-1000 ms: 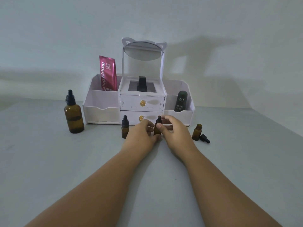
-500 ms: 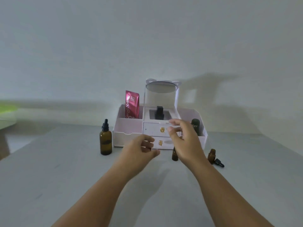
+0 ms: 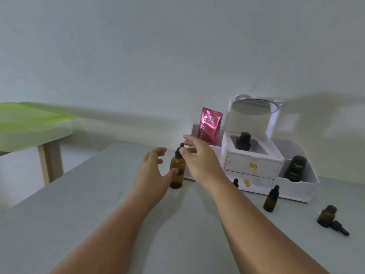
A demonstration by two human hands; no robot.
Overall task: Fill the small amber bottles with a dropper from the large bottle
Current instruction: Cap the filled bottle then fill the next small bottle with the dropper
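Both of our hands have left the small middle bottle (image 3: 270,200) and swung over to the large bottle (image 3: 176,173), which stands on the counter (image 3: 98,204) just left of the organizer (image 3: 296,190). Our left hand (image 3: 156,171), fingers spread, touches its side with the thumb, while our right hand (image 3: 199,161) reaches round the dropper cap (image 3: 179,150), fingers apart, not yet pinching. Drawing liquid looks next.
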